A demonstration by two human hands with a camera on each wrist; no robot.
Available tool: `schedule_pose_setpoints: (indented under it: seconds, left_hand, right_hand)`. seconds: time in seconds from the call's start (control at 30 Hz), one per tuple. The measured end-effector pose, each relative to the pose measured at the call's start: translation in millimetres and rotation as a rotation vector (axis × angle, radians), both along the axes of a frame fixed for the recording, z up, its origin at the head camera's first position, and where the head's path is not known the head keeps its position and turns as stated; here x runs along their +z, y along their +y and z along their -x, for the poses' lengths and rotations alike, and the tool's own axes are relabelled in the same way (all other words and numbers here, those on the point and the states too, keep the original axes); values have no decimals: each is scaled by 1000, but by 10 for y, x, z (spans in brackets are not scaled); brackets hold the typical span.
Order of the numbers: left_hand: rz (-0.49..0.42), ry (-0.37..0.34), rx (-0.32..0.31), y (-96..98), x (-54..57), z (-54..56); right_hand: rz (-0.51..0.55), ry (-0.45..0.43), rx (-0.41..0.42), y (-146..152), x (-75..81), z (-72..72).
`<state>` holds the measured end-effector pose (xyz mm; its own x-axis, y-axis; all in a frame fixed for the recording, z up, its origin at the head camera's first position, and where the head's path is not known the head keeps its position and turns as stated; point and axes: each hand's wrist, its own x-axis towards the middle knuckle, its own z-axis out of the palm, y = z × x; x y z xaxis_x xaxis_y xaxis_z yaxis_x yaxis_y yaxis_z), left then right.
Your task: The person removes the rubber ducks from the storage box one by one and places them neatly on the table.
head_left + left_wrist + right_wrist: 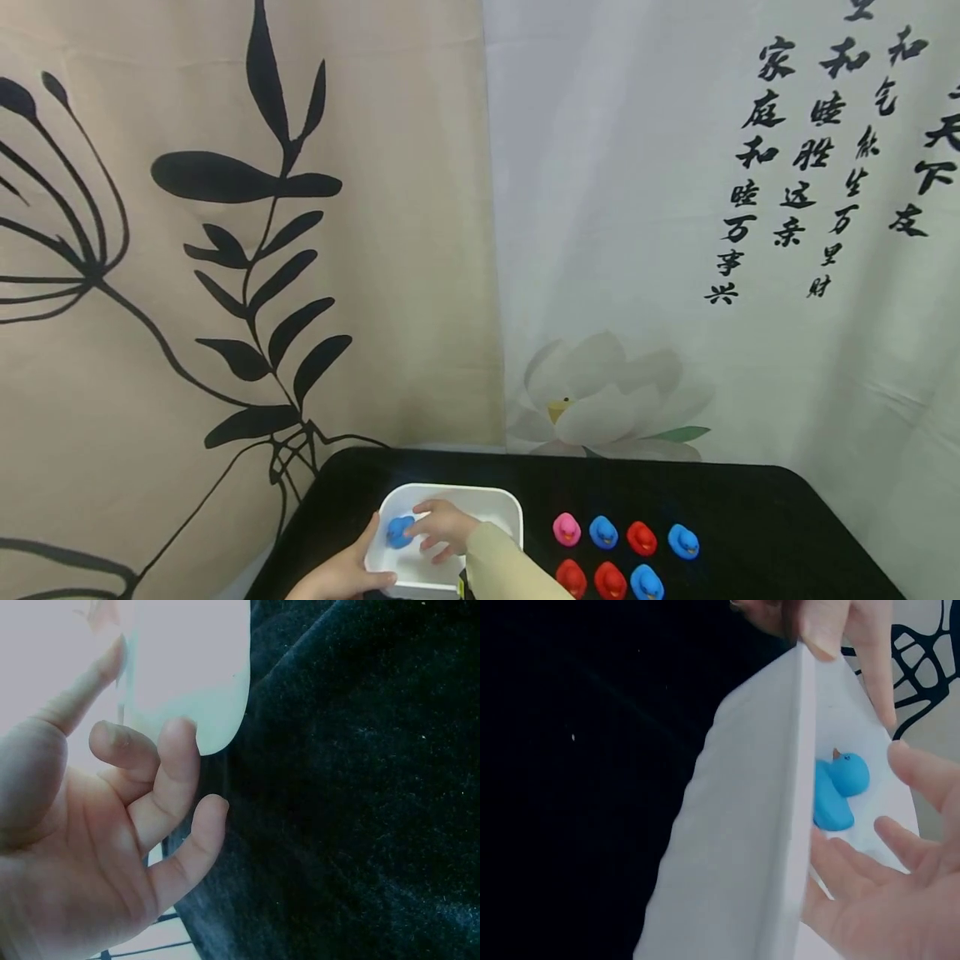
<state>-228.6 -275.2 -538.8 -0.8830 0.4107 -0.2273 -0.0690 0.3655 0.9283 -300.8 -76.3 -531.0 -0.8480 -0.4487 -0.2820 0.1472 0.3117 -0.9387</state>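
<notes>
A white plastic box (486, 502) stands on the black cloth, with a blue rubber duck (400, 532) lying inside near its left end. My left hand (339, 572) grips the box by its left side, thumb at the near corner and index finger along the edge. In the left wrist view, the other fingers of the left hand (112, 832) curl beside the box's pale wall (217, 712). My right hand (448, 527) reaches into the box, fingers spread beside the duck. The right wrist view shows gaps between the right hand's fingers, with the duck (832, 802) just beyond the fingertips.
Right of the box, several rubber ducks sit in two rows on the black table (750, 517): among them a pink duck (567, 529), a red duck (641, 538) and a blue duck (683, 541). A printed curtain (420, 250) hangs behind the table.
</notes>
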Motion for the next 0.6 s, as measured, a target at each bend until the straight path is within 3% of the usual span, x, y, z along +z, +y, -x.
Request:
schedule_pose_setpoints:
  seconds: [0.37, 0.43, 0.47, 0.6]
  left_hand:
    - [33, 42, -49, -11, -2, 56]
    - [26, 35, -46, -10, -1, 56]
    - [7, 25, -44, -52, -85, 98]
    - [-26, 21, -14, -36, -79, 69]
  right_hand:
    - [-27, 73, -19, -157, -105, 13]
    - [-45, 94, -19, -186, -138, 20]
    - [-53, 106, -21, -201, -156, 24]
    - [-77, 160, -24, -238, -213, 41]
